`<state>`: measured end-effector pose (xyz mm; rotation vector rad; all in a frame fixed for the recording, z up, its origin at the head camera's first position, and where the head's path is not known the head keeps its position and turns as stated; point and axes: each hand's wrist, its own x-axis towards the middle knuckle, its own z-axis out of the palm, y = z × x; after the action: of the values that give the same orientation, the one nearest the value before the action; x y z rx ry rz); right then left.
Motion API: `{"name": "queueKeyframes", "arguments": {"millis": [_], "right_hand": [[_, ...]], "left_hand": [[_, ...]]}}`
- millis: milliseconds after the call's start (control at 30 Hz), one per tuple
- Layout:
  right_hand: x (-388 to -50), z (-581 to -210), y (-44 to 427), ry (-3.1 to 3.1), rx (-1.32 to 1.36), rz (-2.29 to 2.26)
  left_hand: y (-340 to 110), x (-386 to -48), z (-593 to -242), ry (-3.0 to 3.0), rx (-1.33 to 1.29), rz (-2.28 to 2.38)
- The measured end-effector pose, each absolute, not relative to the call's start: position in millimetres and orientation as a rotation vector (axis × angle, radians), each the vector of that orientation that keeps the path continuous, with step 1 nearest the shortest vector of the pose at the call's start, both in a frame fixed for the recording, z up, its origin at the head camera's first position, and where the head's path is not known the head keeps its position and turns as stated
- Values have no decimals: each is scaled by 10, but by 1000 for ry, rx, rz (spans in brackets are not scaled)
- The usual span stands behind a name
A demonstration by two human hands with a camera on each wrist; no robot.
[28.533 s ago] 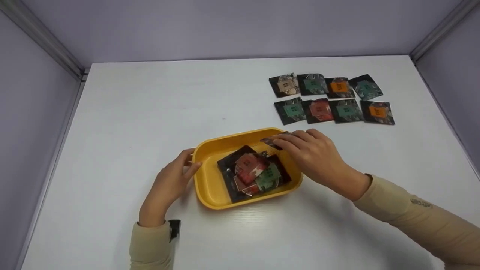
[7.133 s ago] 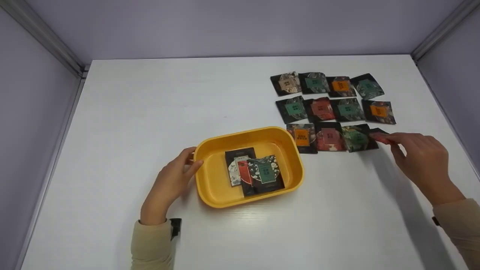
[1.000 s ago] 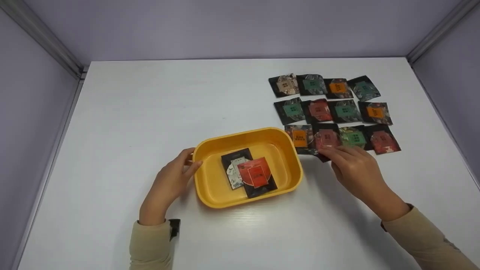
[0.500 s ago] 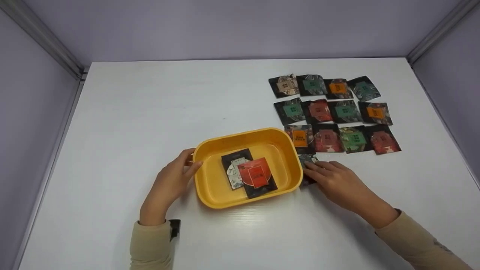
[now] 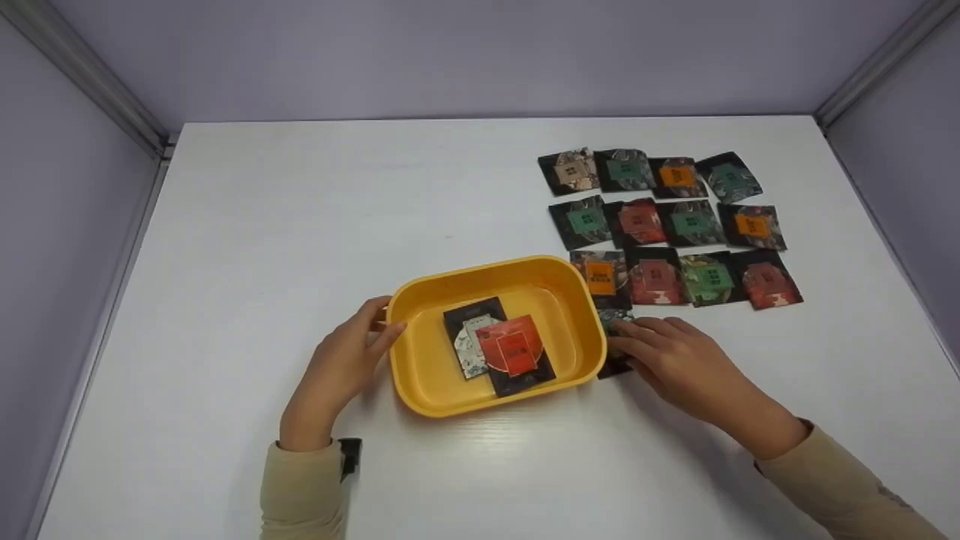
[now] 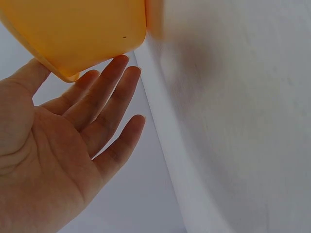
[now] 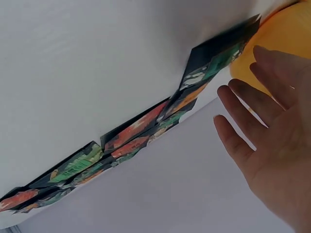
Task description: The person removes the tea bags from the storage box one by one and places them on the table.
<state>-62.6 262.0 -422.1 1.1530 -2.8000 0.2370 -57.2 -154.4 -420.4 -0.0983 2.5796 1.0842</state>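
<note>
My left hand (image 5: pixel 341 367) holds the left end of a yellow plastic tray (image 5: pixel 420 386), thumb over the rim; in the left wrist view its fingers (image 6: pixel 104 104) reach behind the rim. Two flat square packets lie overlapping in the tray: a red-and-black packet (image 5: pixel 516 352) on top of a white-and-black packet (image 5: pixel 465 330). Just right of the tray, my right hand (image 5: pixel 686 367) is at a dark green packet (image 5: pixel 613 369), partly hidden under the fingertips in the head view. The right wrist view shows that packet flat on the table and the right fingers (image 7: pixel 235 104) extended, gripping nothing.
Three rows of similar packets lie face up at the right: a back row (image 5: pixel 626 171), a middle row (image 5: pixel 637 223) and a front row (image 5: pixel 654 277) against the tray's corner. The white table (image 5: pixel 300 210) meets grey-lilac panels (image 5: pixel 480 60) at the back and sides.
The green-label packet left the tray; my right hand brought it down beside the tray's right end, and the fingers have loosened from it. A front row of packets was added earlier. Left hand unchanged.
</note>
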Motion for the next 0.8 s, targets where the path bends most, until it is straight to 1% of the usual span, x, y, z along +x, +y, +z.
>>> {"name": "queueKeyframes", "arguments": {"millis": [267,567,800], "right_hand": [[-607,-4013,2531,-2597,1065,399],[-592,-3915,2268,-2540,1242,384],[-674,-3939,2051,-2446,1409,299]], "left_hand": [[-1546,-580,-4204,2579,-99,1073],[-1546,-579,-4205,2575,-96,1079],[-1555,-568,-4212,2596,-67,1083]]}}
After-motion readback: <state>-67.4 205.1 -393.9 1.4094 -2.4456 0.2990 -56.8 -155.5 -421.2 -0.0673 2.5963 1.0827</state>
